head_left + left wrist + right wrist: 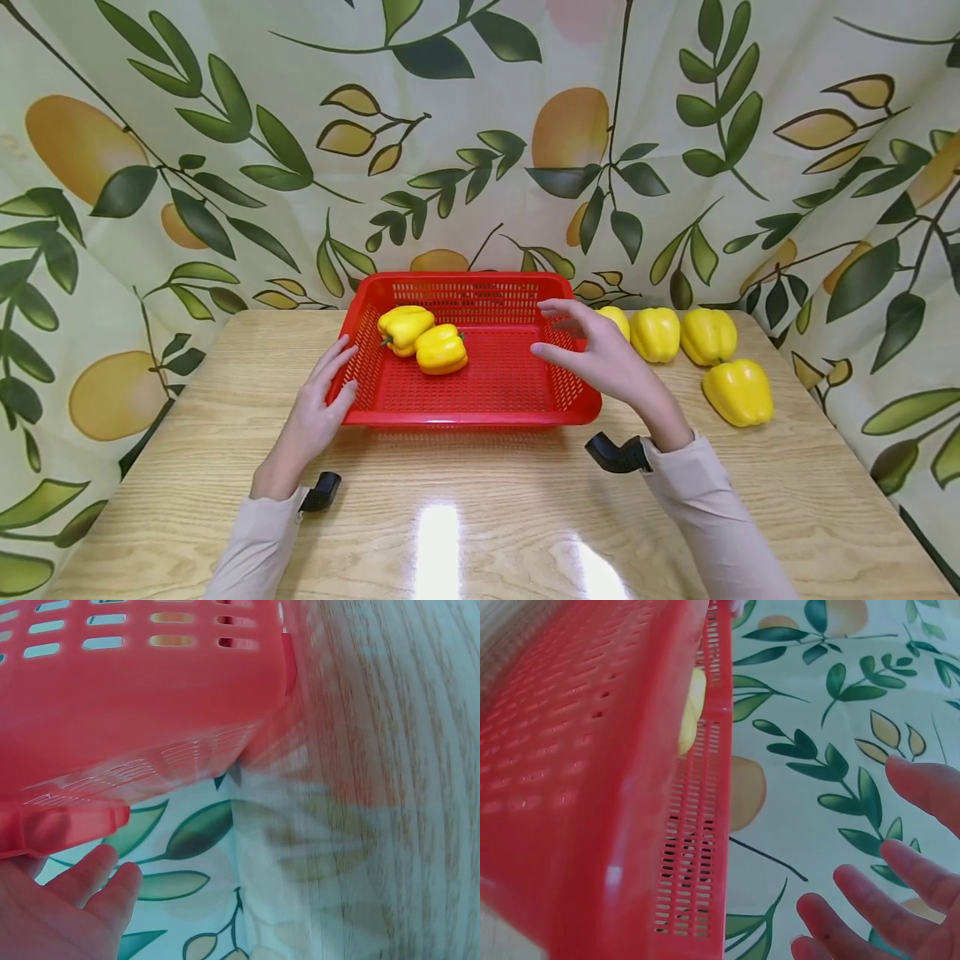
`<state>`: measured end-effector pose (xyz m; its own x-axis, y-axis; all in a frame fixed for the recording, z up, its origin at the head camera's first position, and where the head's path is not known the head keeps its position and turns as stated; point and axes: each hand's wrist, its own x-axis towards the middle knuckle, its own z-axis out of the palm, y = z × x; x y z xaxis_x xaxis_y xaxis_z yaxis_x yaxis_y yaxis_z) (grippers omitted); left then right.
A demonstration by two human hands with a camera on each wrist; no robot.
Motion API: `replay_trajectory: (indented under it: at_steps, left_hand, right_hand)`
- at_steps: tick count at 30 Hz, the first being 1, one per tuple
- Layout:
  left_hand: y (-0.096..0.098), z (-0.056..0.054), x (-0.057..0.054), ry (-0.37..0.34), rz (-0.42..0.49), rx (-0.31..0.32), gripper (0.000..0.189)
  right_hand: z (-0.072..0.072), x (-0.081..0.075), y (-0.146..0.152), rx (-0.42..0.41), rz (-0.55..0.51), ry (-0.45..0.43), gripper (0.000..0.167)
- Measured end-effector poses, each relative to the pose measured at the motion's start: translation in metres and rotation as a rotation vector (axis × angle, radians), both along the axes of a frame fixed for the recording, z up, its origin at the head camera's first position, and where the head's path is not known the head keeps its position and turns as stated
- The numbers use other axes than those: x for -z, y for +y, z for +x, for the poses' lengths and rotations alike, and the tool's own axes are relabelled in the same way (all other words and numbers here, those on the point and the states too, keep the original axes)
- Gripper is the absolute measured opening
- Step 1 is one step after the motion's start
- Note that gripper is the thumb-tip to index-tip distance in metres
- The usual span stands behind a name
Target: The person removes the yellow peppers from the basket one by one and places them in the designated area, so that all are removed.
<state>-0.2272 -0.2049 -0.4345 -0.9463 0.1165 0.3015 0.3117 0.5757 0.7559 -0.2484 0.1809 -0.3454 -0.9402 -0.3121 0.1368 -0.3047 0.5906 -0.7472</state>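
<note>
A red plastic basket (480, 417) with slotted walls stands on the wooden table. Two yellow bell peppers (442, 349) lie side by side in its left half. My left hand (309, 421) is at the basket's left end, fingers loosely extended along the rim; in the left wrist view the fingertips (90, 874) are right by the rim's edge. Over the basket's right end hovers my right hand (607, 354), fingers spread and slightly bent, with nothing in it. The right wrist view shows those fingers (870, 900) apart from the red wall (615, 787).
To the right of the basket are several more yellow bell peppers (656, 335), one partly behind my right hand. The nearest to the front is a single pepper (738, 392). A leaf-and-fruit patterned curtain (465, 83) hangs behind the wooden table (480, 517).
</note>
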Motion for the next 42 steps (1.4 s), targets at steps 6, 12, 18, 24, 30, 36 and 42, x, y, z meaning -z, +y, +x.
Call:
replay_trajectory:
  at_steps: [6,12,18,24,30,36,42]
  left_hand:
    - [0.0,0.0,0.0,-0.002,0.0,-0.004,0.051]
    - [0.0,0.0,0.0,-0.003,0.003,-0.004,0.051]
    - [-0.001,0.001,0.0,-0.004,0.001,-0.005,0.051]
    - [-0.001,0.001,0.0,-0.008,0.001,-0.004,0.051]
    - [0.0,0.001,-0.001,-0.011,0.001,-0.007,0.051]
    - [0.0,0.001,0.0,0.0,0.009,-0.002,0.051]
    - [-0.001,0.0,0.0,-0.004,0.003,-0.006,0.051]
  right_hand:
    - [-0.009,-0.007,-0.009,-0.02,0.037,0.004,0.06]
    - [-0.021,-0.012,-0.016,-0.053,0.078,-0.001,0.059]
    - [-0.034,-0.015,-0.025,-0.087,0.072,-0.039,0.059]
    - [-0.045,-0.016,-0.034,-0.113,0.065,-0.051,0.058]
    - [-0.056,-0.012,-0.045,-0.156,0.053,-0.051,0.057]
    - [-0.067,-0.007,-0.056,-0.182,0.051,-0.052,0.057]
    - [-0.077,-0.003,-0.067,-0.204,0.057,-0.042,0.058]
